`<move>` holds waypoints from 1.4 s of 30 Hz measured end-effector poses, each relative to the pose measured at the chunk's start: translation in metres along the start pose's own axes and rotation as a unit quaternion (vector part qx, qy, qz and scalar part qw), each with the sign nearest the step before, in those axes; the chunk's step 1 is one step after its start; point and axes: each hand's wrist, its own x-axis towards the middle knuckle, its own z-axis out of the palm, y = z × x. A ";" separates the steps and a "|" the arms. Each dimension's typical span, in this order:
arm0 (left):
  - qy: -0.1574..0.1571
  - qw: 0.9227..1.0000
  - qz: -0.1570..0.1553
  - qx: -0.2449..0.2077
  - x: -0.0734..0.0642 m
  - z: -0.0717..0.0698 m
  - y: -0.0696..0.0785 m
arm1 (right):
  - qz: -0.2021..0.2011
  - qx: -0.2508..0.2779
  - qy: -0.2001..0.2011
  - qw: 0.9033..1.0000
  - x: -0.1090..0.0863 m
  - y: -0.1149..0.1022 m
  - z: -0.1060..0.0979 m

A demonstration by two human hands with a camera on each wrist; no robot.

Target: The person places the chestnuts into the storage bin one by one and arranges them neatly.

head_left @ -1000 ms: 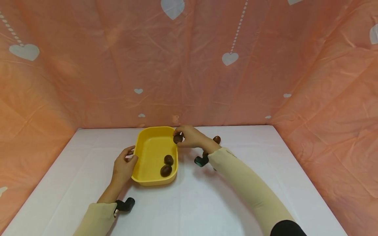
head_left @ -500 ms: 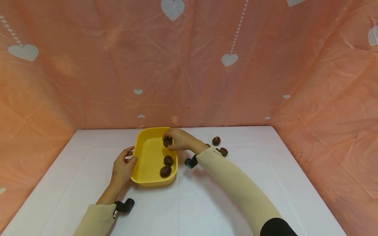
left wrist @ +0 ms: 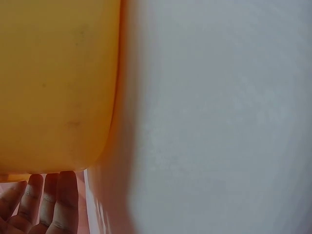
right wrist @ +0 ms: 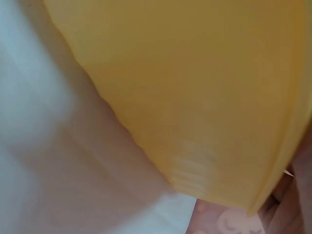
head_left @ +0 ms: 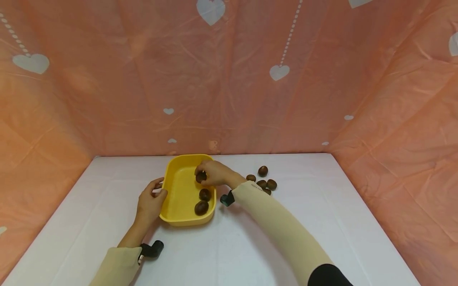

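In the head view, my right hand [head_left: 216, 173] pinches a chestnut [head_left: 201, 177] over the inside of a yellow plastic tray [head_left: 179, 198]. Two more chestnuts lie in the tray's near right part, one darker and larger [head_left: 201, 207], the other smaller [head_left: 205, 194]. My left hand [head_left: 150, 202] holds the left rim of the tray, thumb at the edge. Its fingertips [left wrist: 67, 183] meet the tray's outer wall in the left wrist view. The right wrist view is mostly the tray's outer side [right wrist: 185, 97], with part of the hand at the right edge; the chestnut is hidden there.
Several loose chestnuts [head_left: 272, 184] lie on the white tabletop [head_left: 222, 254] right of the tray, partly behind the right sleeve [head_left: 279, 222]. An orange curtain [head_left: 222, 99] with hearts hangs behind the table and at both sides.
My right hand has carried the chestnut leftward from the tray's right rim to over its inside, and slightly lower. More loose chestnuts show beside the right forearm. The left hand stays put.
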 end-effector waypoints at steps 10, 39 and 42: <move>0.009 1.000 0.002 0.001 0.000 0.001 0.001 | -0.001 -0.065 -0.017 0.998 0.003 -0.003 0.003; 0.008 1.000 0.008 -0.005 -0.002 0.000 0.002 | 0.052 -0.118 -0.071 0.989 0.009 -0.008 0.007; 0.005 1.000 0.006 -0.008 -0.002 0.000 0.003 | 0.053 -0.118 -0.075 0.989 0.009 -0.007 0.007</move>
